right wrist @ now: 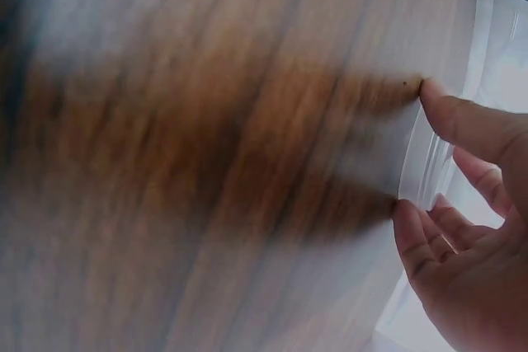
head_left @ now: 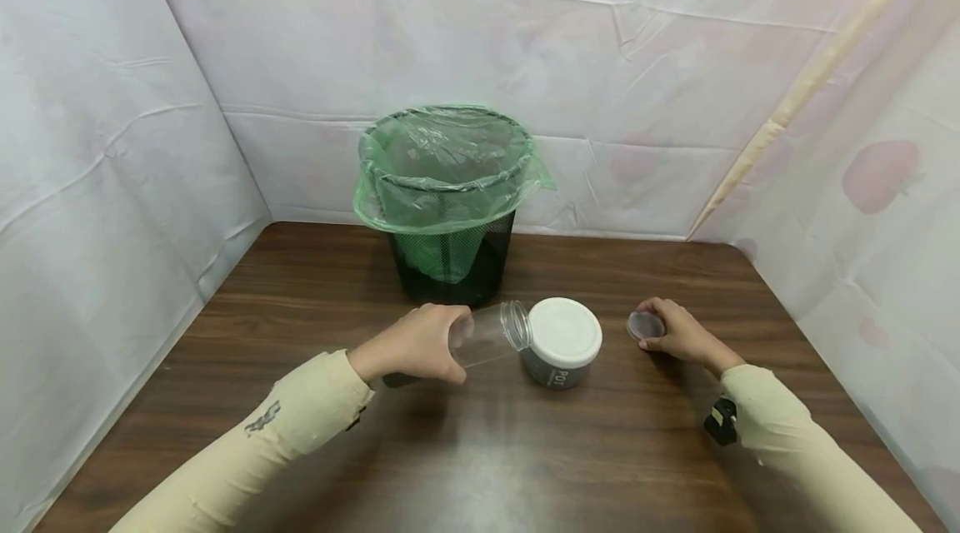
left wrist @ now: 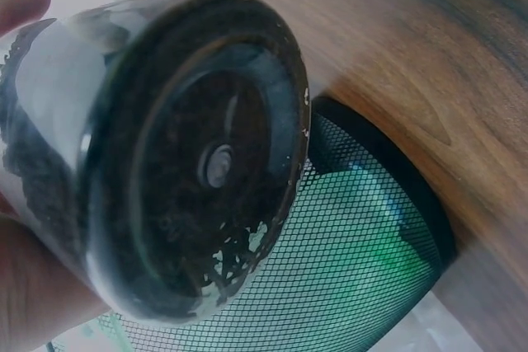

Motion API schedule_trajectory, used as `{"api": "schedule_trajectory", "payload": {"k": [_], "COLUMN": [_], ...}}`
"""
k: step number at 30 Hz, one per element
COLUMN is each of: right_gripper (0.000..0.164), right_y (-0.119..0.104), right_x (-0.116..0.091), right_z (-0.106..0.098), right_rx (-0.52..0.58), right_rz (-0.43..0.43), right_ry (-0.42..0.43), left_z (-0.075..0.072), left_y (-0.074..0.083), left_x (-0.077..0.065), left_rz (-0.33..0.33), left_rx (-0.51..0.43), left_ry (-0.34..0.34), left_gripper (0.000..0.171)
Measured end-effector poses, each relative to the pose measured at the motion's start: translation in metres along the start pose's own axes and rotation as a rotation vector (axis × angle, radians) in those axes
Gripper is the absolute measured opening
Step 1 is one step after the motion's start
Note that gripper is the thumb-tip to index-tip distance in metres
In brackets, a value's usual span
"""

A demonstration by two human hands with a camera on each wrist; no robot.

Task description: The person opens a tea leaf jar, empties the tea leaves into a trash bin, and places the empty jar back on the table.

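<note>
My left hand [head_left: 420, 343] grips a clear plastic jar [head_left: 491, 335], tipped on its side with its open mouth to the right, close by a dark pot [head_left: 551, 373] with a white lid [head_left: 565, 331]. Dark, flaky contents [left wrist: 206, 146] show through the jar's base in the left wrist view. On the right side of the table, my right hand [head_left: 678, 337] holds a small round clear lid [head_left: 645, 326] by its rim, between thumb and fingers. Close up in the right wrist view, the fingertips [right wrist: 408, 213] pinch the lid's edge low over the wood.
Behind the jar stands a black mesh bin [head_left: 450, 258] lined with a green plastic bag [head_left: 435, 212]. The brown wooden table [head_left: 600, 466] is bordered by white, faintly patterned sheets [head_left: 637, 83] at the back and sides.
</note>
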State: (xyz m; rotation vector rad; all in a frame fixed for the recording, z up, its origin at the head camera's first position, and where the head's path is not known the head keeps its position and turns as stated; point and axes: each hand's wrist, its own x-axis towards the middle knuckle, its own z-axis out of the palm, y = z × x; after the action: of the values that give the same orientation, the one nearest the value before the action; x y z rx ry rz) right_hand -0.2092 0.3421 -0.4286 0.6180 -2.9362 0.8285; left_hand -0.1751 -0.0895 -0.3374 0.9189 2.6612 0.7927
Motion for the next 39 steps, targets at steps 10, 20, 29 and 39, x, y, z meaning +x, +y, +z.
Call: {"api": "schedule_trajectory", "payload": {"k": [10,20,29,39], "right_gripper": [0.068,0.064,0.061,0.066], "right_y": [-0.026,-0.112,-0.200,-0.231], "right_x": [0.022,0.089,0.155,0.204], "right_z": [-0.027,-0.082,-0.092,-0.096], "right_rx": [0.028,0.246,0.547,0.491], "right_rz": [0.100,0.083,0.125,0.195], "right_ry": [-0.059,0.046,0.198,0.170], "left_z": [-0.029,-0.073,-0.133,-0.197], "left_y": [0.009,0.031,0.059,0.068], "left_x": [0.000,0.009,0.014,0.040], "left_rz": [-0.006,0.025,-0.031,-0.113], "left_rx": [0.054,0.077,0.082,0.106], "left_ry": [0.000,0.027,0.031,0.101], "left_gripper": [0.037,0.037,0.043,0.043]}}
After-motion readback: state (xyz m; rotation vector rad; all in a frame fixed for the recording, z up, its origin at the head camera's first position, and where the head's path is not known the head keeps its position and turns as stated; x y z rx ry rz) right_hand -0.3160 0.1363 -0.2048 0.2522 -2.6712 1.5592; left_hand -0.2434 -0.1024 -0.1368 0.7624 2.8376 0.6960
